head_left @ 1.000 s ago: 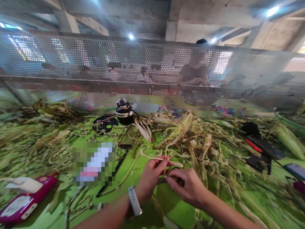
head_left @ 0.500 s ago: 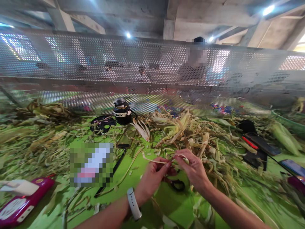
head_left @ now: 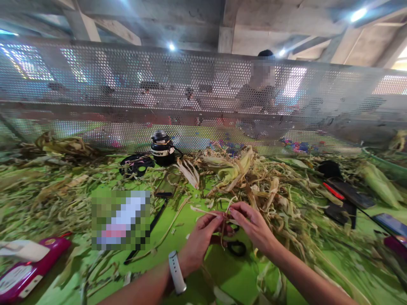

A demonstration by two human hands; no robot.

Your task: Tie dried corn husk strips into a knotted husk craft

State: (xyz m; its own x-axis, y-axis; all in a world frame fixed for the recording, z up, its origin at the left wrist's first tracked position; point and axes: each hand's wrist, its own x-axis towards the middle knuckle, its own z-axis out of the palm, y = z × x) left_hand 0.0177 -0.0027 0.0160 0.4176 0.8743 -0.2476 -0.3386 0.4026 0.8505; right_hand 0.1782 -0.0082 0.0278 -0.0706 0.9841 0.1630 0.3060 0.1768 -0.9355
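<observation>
My left hand (head_left: 206, 228) is closed in a pinch on pale corn husk strips (head_left: 201, 210), whose ends stick out to the left. Close beside it, my right hand (head_left: 249, 220) pinches at the same strips, thumb and forefinger together. One strip (head_left: 231, 203) rises between the hands and another end hangs below the left fingers. Under the hands, scissors (head_left: 237, 248) lie on the green table (head_left: 178, 262), their black handle loop showing and the blades hidden. A heap of dry corn husks (head_left: 232, 169) sits just beyond my fingers.
A black bottle (head_left: 163, 148) stands at the back, before a perforated metal screen (head_left: 203, 93) with people behind it. Husk scraps (head_left: 47, 199) cover the left. A magenta device (head_left: 34, 267) lies at lower left, a phone (head_left: 391, 222) at right, and a green basket (head_left: 384, 156) at far right.
The husk strips have shifted: one end now stands up between my hands and another hangs below. My right hand has turned slightly and its fingertips have moved a little.
</observation>
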